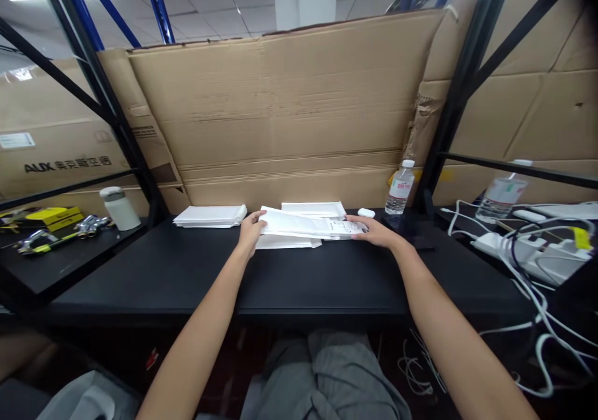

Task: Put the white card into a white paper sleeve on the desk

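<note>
My left hand (251, 232) is closed on the left end of a white envelope (294, 223), held just above the black table. At the envelope's right end is a clear packet with dark print (346, 227), pinched in my right hand (375, 230). Whether the packet lies partly inside the envelope or only against it, I cannot tell. Below and behind them lie more white envelopes, one toward the front (287, 242) and one toward the back (313, 209). To the left of my left hand sits a stack of white envelopes (209, 215).
A water bottle (400, 188) and a small white case (366, 212) stand behind my right hand. Cardboard (289, 102) walls the table's back between black posts. White cables and power strips (527, 252) crowd the right. A pale tumbler (119, 208) and tools stand left.
</note>
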`<state>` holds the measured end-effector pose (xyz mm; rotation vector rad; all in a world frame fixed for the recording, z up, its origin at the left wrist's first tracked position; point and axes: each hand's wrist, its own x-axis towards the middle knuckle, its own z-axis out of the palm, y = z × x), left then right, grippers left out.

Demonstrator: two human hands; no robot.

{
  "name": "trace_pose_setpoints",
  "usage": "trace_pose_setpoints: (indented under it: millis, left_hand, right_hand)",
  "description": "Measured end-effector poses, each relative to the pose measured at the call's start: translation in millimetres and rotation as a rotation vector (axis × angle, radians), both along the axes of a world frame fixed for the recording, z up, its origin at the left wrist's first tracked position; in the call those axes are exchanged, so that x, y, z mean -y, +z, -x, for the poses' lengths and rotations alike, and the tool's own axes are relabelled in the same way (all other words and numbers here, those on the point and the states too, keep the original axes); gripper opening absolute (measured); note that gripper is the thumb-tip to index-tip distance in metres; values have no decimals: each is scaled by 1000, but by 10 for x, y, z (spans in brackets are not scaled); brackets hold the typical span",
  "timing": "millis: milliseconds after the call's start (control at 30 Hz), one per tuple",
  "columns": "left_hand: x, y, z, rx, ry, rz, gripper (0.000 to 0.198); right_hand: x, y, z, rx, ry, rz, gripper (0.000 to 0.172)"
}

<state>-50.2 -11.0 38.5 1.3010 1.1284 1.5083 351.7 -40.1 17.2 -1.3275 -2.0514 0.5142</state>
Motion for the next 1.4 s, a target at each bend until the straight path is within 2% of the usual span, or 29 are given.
trace_pose_setpoints:
  millis: [167,400,467,800,1033,1200,1267,1333,1400]
  left_hand:
    - [-29,26,92,61,172,0,43]
    - [-105,-17,346,2,406,-51,36]
    - [-116,-35,392,-15,435,-59,33]
    - [-37,-42,390,-181,382,10,27]
    - [19,-49,464,-510,481,14,3]
    - [52,-69,490,-633,441,66,19]
    - [85,-66,448,-742,486,4,26]
    - [133,-55,358,-817,493,-137,32]
    - [187,-51,228,-838,347,-308,34]
  right_hand:
    - [29,18,-13,-93,-8,-24,50]
    - [6,-28,-118,-132,-37,7,53]
    - [-7,-47,-154,-139,-35,15,55]
    - [79,9,-125,-130,-89,31,59]
    - [86,13,-85,-111,-113,39,58]
    - [5,-52,-96,-97,-120,2,59]
    - [-17,-72,-95,-94,-133,1,61]
    - [-25,-82,-87,-94,-144,-1,62]
    - [-22,-83,-69,-94,-152,-8,62]
